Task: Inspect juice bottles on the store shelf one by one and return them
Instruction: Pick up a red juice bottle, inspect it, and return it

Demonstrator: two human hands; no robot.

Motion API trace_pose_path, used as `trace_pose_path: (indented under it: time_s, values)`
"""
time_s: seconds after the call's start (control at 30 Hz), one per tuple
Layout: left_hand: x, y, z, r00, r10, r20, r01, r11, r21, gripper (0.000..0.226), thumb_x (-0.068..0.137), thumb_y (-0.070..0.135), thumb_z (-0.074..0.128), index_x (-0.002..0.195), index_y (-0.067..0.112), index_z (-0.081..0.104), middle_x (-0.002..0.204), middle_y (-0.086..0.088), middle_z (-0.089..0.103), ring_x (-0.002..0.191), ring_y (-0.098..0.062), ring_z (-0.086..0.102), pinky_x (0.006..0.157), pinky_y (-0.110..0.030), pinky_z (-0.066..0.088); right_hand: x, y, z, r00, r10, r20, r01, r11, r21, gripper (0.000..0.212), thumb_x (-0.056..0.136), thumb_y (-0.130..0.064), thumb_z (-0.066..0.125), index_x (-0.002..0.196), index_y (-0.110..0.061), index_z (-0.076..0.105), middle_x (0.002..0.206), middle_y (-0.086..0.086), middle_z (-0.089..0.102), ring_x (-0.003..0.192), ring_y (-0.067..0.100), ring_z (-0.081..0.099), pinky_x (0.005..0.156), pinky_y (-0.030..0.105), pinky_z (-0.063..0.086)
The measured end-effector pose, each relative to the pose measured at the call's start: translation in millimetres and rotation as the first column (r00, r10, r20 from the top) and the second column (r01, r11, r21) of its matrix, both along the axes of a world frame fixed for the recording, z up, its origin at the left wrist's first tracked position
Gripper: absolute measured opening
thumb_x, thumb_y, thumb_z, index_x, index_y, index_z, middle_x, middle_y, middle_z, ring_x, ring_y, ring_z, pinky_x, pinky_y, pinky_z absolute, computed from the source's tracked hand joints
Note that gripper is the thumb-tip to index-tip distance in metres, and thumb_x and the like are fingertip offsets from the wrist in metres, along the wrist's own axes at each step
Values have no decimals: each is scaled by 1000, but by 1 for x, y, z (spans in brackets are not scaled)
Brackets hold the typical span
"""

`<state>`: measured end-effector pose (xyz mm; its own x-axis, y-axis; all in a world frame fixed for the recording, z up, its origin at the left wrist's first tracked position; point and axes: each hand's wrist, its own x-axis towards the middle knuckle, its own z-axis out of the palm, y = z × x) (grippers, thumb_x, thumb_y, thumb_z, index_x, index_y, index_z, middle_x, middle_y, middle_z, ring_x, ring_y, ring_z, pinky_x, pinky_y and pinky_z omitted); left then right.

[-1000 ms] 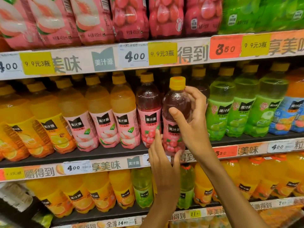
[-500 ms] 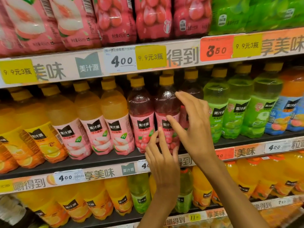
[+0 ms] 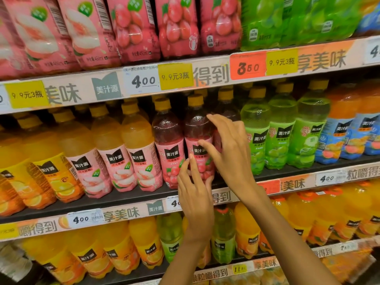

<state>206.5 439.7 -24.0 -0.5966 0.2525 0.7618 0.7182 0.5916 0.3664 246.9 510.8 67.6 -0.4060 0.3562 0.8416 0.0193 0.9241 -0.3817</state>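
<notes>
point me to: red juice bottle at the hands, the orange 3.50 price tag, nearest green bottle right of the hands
red juice bottle (image 3: 197, 128): head view, dark upper body below the yellow cap.
orange 3.50 price tag (image 3: 247, 66): head view, on the handwritten digits.
green bottle (image 3: 256, 140): head view, label's dark logo patch.

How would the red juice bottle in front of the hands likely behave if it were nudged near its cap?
The red juice bottle looks full, so probably heavy. Tall and narrow, it may tip against its neighbours.
</notes>
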Motion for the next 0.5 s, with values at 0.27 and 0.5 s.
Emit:
trace_pose_path:
  time_s: [0.27, 0.5]
  values:
    - [1, -7, 10, 998, -65, 7, 64, 996, 57, 71, 72, 21, 81, 131, -1, 49, 121, -22, 56, 111, -34, 59, 87, -42, 54, -1, 28, 17, 917, -398, -9, 397, 914, 85, 48, 87, -40, 65, 101, 4, 56, 94, 22, 60, 94, 38, 52, 76, 40, 29]
    - [-3, -8, 18, 997, -70, -18, 70, 997, 27, 74, 66, 15, 86, 129, -2, 52, 116, -22, 59, 103, -34, 62, 78, -40, 56, 1, 39, 19, 979, -202, -37, 198, 975, -105, 48, 76, -33, 78, 92, 3, 51, 89, 16, 49, 95, 35, 42, 81, 40, 31]
